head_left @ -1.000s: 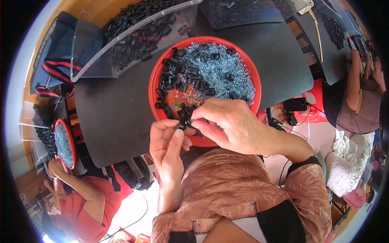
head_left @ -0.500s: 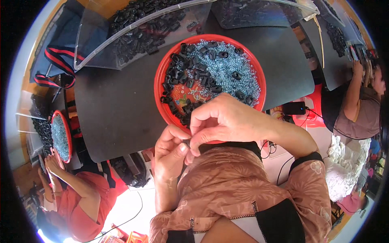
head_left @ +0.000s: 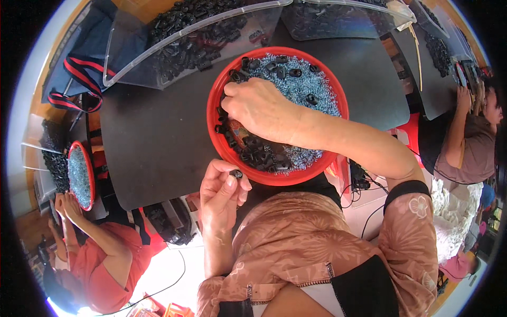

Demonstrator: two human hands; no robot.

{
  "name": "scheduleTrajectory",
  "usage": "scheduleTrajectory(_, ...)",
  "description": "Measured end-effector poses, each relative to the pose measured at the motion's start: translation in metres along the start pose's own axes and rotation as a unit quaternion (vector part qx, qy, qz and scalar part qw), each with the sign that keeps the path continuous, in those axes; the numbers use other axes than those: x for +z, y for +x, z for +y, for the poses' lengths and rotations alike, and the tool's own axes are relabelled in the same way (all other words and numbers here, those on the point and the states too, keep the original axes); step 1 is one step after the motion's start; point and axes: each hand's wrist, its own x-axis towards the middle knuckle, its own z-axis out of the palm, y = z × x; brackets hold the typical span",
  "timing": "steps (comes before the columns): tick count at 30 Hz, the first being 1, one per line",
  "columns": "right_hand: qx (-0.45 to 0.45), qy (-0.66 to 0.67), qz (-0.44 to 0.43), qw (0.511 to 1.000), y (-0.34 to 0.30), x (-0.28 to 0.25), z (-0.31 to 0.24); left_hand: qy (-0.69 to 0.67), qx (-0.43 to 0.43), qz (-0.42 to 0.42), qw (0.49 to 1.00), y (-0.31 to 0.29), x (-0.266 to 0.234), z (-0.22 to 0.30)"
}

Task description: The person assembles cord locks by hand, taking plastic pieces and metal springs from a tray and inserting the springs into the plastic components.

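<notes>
2 hands work at a round red basin (head_left: pixel 222 142) in the upper middle of the frame, standing on a dark desk (head_left: pixel 158 137). The right hand (head_left: pixel 261 108) reaches into the basin from the right, palm down, fingers curled over the left part of its contents; whether it grips anything there cannot be told. The basin holds a bed of small blue-grey metal bits (head_left: pixel 311 87) with black plastic pieces (head_left: pixel 261 156) scattered along its upper and lower edges. The left hand (head_left: pixel 222 193) sits just below the basin's near rim, at centre frame, its thumb and fingertips pinched on 1 small black part (head_left: pixel 236 173). Above the basin, in the upper left, a clear plastic tray (head_left: pixel 174 47) carries more black pieces. At the lower left, another person in a red shirt (head_left: pixel 111 264) sits beside a second red basin (head_left: pixel 92 174).
</notes>
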Motion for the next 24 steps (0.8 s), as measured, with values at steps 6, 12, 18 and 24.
scheduleTrajectory(6,-0.078,-0.069,-0.022,0.994,0.005,0.003,-0.003,0.005,0.003,0.010,1.000,0.001,0.004,0.004)
scheduleTrajectory(12,0.078,0.258,0.006,0.963,-0.019,-0.030,-0.014,0.039,0.045,0.044,0.997,0.001,0.005,0.005)
scheduleTrajectory(18,0.180,0.492,-0.076,0.848,-0.046,-0.052,-0.038,0.078,0.064,0.063,0.993,0.000,0.016,0.007)
scheduleTrajectory(24,0.186,0.504,-0.058,0.841,-0.056,-0.044,-0.035,0.100,0.073,0.063,0.990,0.000,0.024,0.006)
